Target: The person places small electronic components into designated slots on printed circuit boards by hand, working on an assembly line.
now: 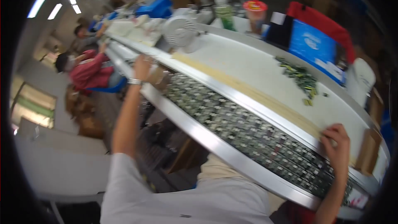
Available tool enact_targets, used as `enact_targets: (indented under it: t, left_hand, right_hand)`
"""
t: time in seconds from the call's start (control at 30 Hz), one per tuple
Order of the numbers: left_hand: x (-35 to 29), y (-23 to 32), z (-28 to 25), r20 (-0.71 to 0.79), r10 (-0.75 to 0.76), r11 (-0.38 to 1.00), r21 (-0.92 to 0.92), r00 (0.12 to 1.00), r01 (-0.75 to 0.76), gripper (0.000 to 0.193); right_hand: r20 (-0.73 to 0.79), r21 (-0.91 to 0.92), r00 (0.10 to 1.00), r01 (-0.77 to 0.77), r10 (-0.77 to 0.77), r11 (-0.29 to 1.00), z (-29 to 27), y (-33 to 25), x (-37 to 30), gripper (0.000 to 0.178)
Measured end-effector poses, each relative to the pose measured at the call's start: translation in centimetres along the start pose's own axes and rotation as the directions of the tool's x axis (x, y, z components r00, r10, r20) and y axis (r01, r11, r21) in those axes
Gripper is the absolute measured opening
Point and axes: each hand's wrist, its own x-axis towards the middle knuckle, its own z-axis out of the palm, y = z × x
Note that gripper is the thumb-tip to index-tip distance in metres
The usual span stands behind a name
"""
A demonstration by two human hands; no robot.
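My left hand (142, 67) is out at the far end of the bench's near channel (248, 135), fingers closed around a small brown box (156, 74). My right hand (338, 143) curls over the metal rail (232, 93) near the bench's right end, gripping a thin tan strip (248, 91). Small dark parts fill the channel between them.

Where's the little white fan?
In the head view the fan stands at the far end of the white table, up and to the right of the left hand, with a green bottle behind it.
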Motion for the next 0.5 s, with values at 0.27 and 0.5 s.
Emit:
enact_targets:
  t: [0.27,0.5]
  left_hand:
    - [-3.4,-10.5,10.1,0.658,-0.049,0.383,-0.682,0.751,0.623,0.057]
    - [-0.3,1.1,-2.7,0.672,-0.495,0.373,-0.409,0.551,0.833,0.095]
  right_hand:
    - [0.088,-0.004,0.993,-0.073,0.073,0.997,0.1,-3.5,0.1,0.014]
    - [-0.038,0.03,0.999,-0.013,0.014,0.999,0.6,-2.4,-2.3,0.017]
